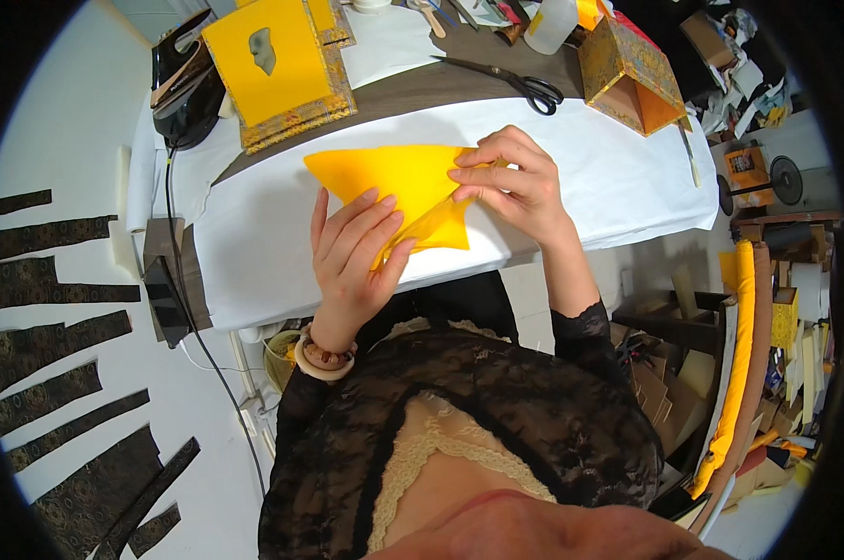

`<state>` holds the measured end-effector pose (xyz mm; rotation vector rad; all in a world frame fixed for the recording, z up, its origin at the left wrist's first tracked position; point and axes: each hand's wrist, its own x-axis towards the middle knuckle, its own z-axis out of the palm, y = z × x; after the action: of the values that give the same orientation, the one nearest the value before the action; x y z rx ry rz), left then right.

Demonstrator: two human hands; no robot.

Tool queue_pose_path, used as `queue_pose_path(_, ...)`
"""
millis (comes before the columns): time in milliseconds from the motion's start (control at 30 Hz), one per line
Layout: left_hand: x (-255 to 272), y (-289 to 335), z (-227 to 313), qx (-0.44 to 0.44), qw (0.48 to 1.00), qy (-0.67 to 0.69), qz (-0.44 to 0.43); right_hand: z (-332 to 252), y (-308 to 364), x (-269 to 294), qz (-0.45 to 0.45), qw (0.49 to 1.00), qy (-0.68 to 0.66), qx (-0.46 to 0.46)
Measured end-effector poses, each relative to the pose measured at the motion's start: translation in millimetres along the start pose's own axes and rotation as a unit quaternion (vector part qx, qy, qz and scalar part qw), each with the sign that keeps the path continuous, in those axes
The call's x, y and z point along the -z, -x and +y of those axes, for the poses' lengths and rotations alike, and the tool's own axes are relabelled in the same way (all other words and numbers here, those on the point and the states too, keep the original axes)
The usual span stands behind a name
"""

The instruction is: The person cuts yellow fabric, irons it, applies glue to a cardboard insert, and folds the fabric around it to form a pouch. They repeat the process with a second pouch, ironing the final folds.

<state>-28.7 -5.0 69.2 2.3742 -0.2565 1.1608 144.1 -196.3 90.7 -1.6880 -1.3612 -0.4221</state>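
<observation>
A piece of yellow fabric (385, 173), folded over on itself, is held up above the white-covered table. My left hand (355, 247) presses on its lower left part, the fingers lying over the cloth and the thumb near the folded edge. At the upper right, my right hand (515, 182) pinches the fabric's edge between thumb and fingers. A diagonal fold runs between both hands, and a lower flap hangs beneath it. Beyond the cloth, black-handled scissors (534, 91) lie on a dark strip of table.
A yellow patterned box panel (282, 75) lies at the back left beside a black iron (184, 93). An open patterned box (632, 79) stands at the back right. White cloth (618, 177) covers the table. Dark patterned fabric strips (58, 299) hang at left; fabric rolls (739, 355) stand at right.
</observation>
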Motion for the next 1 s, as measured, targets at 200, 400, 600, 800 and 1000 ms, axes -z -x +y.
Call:
queue_pose_path(200, -8, 4, -2, 0.018, 0.999, 0.021, 0.042, -10, -6, -4, -0.022, 0.999, 0.039, -0.024)
queue_pose_path(400, 1, 10, -2, 0.052, 0.994, 0.077, 0.064, -15, -6, 4, -0.022, 0.994, 0.08, -0.068)
queue_pose_path(600, -2, 13, -65, 0.346, 0.83, 0.426, 0.105, 3, 8, 4, -0.039, 0.991, 0.021, -0.126)
queue_pose_path(800, -12, -2, -70, 0.344, 0.855, 0.386, 0.028, 35, 24, 8, 0.035, 0.97, -0.11, -0.212)
queue_pose_path(1000, 5, -12, -69, 0.331, 0.849, 0.409, 0.043, 39, 27, 7, 0.06, 0.944, -0.203, -0.254)
